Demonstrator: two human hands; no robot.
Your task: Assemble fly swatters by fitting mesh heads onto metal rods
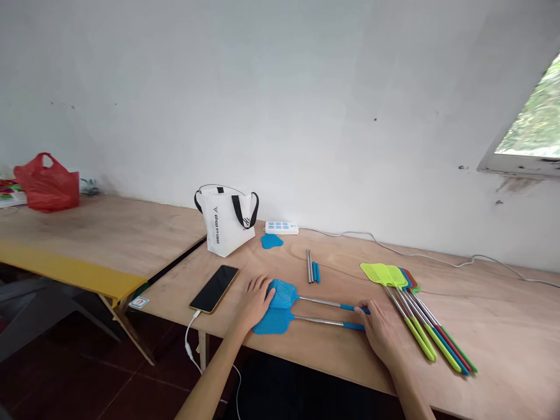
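Blue fly swatters (280, 296) lie near a white bag (227, 233) marked "STUDIO".

Soft light lay around my right grip (380, 331); the window (534, 116), above and right of it, glared, skewed by wide-angle distortion; the floor (100, 379) below my left grip (254, 303) was dim.

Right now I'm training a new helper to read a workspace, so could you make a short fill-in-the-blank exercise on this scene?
1. The left hand touches a swatter whose colour is ____.
2. That swatter's handle is touched by the ____ hand.
3. The white bag has straps coloured ____.
4. The phone is plugged into a ____-coloured cable.

Missing words: blue; right; black; white.
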